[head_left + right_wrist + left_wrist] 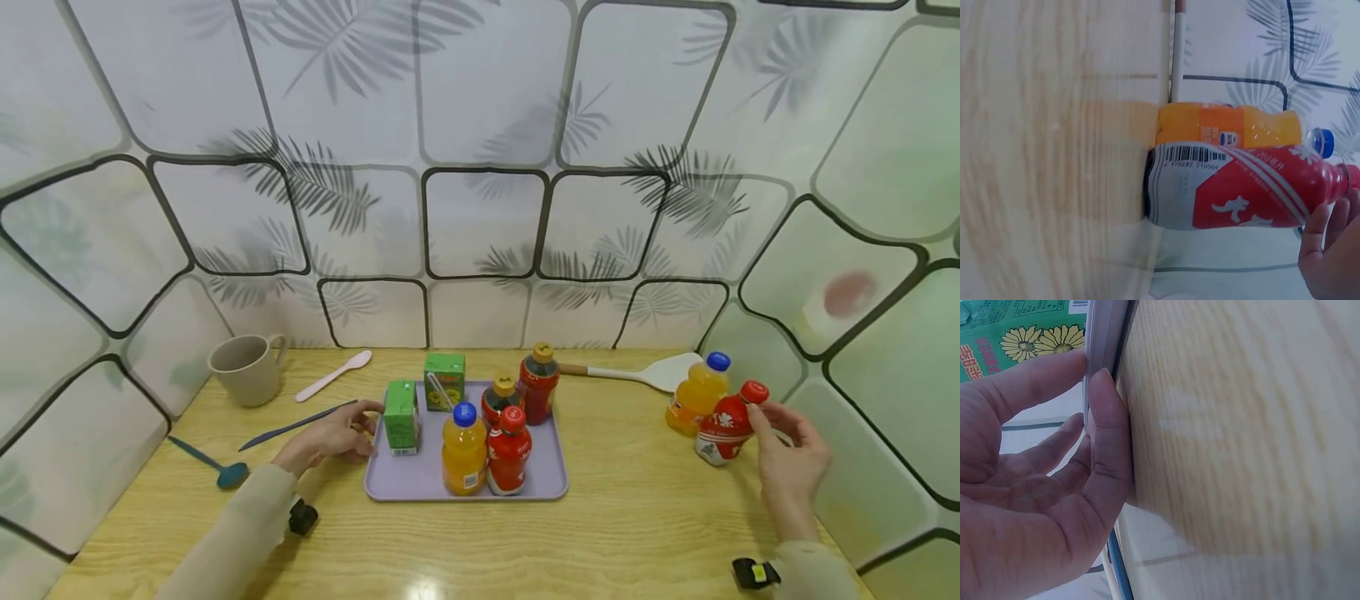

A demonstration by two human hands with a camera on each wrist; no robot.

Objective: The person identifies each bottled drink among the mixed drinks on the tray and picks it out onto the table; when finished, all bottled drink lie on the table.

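Note:
A lilac tray (420, 477) lies on the table, and my left hand (337, 437) grips its left rim (1101, 344) between thumb and finger. On the tray stand two green drink cartons, the nearer one (402, 421) by my fingers, plus an orange juice bottle (463, 458), a red bottle (510, 458) and two dark bottles with yellow caps (540, 387). At the right, my right hand (793, 454) holds another red drink bottle (1241, 187) by its neck. This bottle stands upright on the table, beside a second orange juice bottle (1222, 128).
A white spatula (663, 373) with a wooden handle lies along the back. To the left are a grey mug (247, 375), a pink spoon (333, 377), a thin dark blue utensil (292, 427) and a blue spoon (225, 475). Patterned walls enclose the table's back and sides.

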